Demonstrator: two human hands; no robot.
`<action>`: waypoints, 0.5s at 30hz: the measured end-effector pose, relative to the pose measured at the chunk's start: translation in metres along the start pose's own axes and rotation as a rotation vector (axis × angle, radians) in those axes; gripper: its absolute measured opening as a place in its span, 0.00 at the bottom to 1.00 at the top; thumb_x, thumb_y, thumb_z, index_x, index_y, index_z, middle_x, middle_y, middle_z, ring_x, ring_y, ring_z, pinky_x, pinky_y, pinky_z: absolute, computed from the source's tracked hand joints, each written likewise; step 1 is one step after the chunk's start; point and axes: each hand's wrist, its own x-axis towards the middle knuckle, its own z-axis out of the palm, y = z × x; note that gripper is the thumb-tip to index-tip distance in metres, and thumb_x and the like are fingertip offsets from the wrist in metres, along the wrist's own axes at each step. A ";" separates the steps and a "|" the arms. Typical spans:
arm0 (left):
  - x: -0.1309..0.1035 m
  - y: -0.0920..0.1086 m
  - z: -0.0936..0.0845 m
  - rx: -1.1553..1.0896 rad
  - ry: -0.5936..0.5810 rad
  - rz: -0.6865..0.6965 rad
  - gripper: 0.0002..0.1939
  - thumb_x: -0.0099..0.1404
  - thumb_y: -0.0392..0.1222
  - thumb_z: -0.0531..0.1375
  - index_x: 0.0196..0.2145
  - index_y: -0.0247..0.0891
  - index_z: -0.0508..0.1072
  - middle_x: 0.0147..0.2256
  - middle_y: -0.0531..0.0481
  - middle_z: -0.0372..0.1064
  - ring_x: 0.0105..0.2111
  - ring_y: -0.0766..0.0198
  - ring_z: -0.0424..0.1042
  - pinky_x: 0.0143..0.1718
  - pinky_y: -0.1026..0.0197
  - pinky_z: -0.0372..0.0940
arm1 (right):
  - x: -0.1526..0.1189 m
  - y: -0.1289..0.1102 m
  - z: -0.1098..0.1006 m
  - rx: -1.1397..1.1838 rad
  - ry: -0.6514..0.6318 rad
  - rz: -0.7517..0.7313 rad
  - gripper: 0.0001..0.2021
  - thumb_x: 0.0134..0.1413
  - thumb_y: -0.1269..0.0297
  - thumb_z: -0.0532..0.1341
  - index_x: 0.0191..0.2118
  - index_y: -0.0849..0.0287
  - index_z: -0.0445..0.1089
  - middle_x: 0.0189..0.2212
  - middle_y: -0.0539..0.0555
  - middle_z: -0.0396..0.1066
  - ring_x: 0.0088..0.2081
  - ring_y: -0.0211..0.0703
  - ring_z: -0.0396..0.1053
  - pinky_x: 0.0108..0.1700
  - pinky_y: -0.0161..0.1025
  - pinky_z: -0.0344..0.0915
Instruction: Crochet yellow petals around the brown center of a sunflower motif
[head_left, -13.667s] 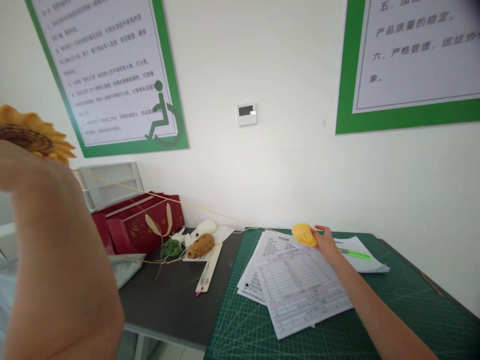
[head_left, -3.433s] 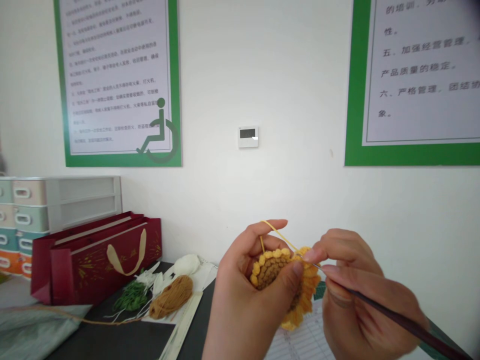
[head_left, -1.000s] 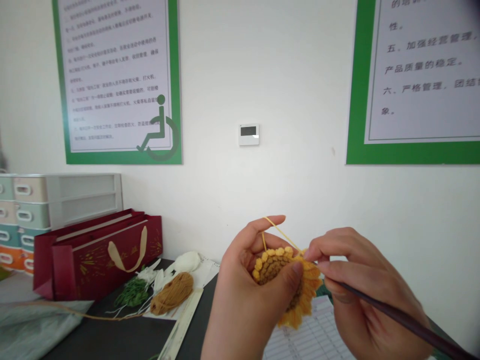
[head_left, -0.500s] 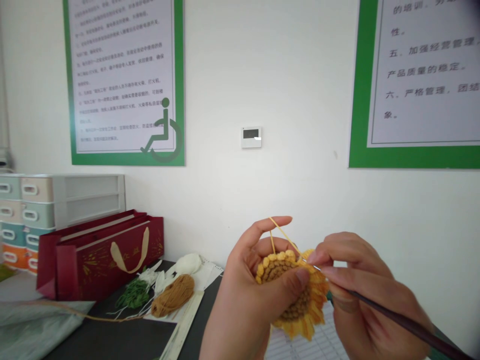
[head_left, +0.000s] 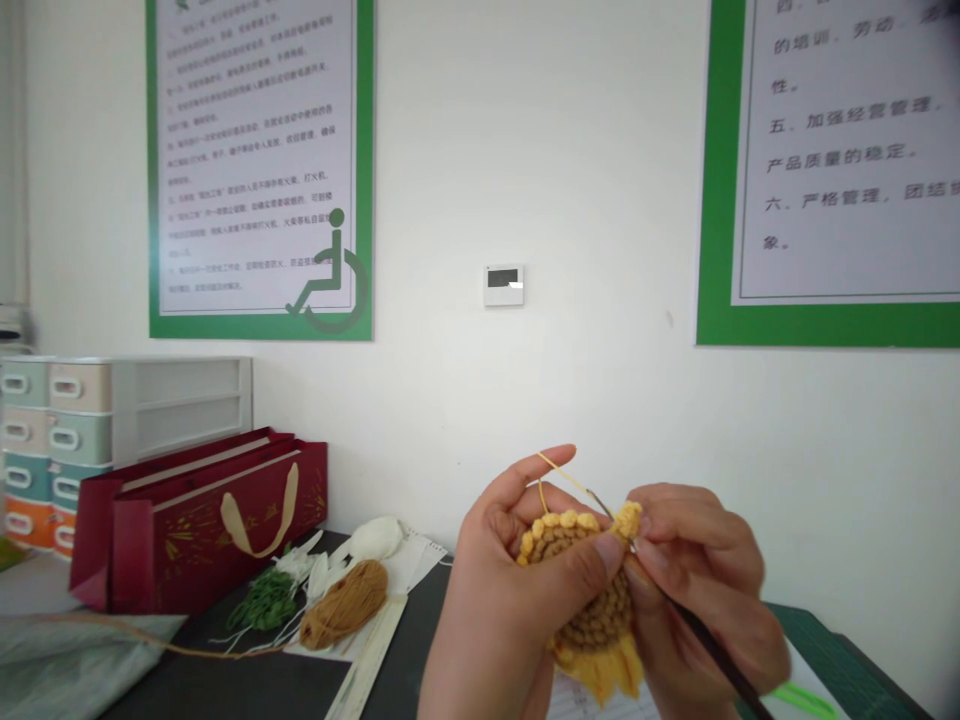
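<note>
1. One crocheted flower (head_left: 600,620) is sitting tilted between the left hand (head_left: 510,580) and the right hand (head_left: 705,590), within reach of both.
2. The left hand is gripping the flower's left side, thumb pressing near its brown centre, forefinger stretching out under a yellow strand (head_left: 562,473).
3. The right hand, fingers curled in, is pinching a yellow petal (head_left: 627,520) and holding a dark hook (head_left: 712,648).
4. The hook is slanting from below the right hand toward the left forefinger, its tip apparently meeting the strand.
5. Brown yarn (head_left: 345,603) is lying on the surface (head_left: 225,685), left of both hands.
</note>
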 end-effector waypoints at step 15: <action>-0.002 0.002 -0.008 0.352 0.010 0.190 0.28 0.57 0.35 0.72 0.55 0.45 0.75 0.28 0.56 0.71 0.23 0.69 0.65 0.24 0.65 0.61 | 0.027 -0.031 -0.013 -0.068 -0.172 0.524 0.05 0.66 0.71 0.58 0.40 0.55 0.70 0.29 0.49 0.71 0.31 0.36 0.70 0.34 0.35 0.67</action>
